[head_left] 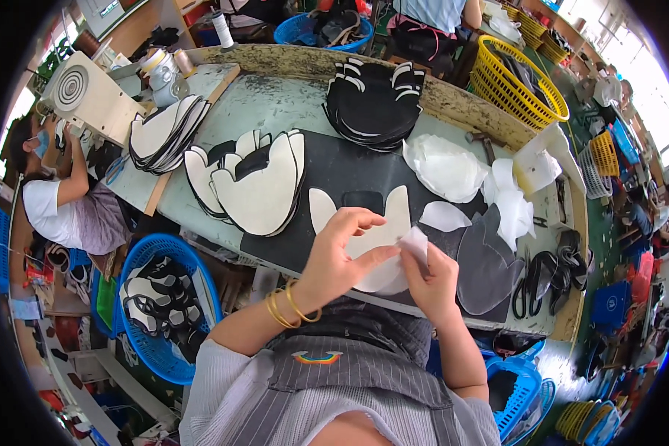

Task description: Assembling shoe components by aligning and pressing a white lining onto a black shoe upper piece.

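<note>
Between the thumb and fingers of my right hand (432, 284) is a small, thin white piece of sheet material (415, 242). My left hand (338, 256) hovers just left of it, fingers curved and apart, its thumb reaching to the edge of the white piece. Under both hands lies a cream two-pronged cut piece (399, 210), partly hidden by them, on a black mat (323, 160). To the right are a leaf-shaped white piece (444, 216) and a grey translucent piece (487, 267). Left of the mat's middle rests a stack of cream, black-backed cut pieces (256, 193).
Black cut pieces (375, 108) are stacked at the back, beside a heap of white sheets (446, 167). A hammer (486, 146) and black scissors (528, 290) lie on the right. A blue basket (172, 364) stands lower left; a co-worker (67, 193) sits at a machine (97, 100).
</note>
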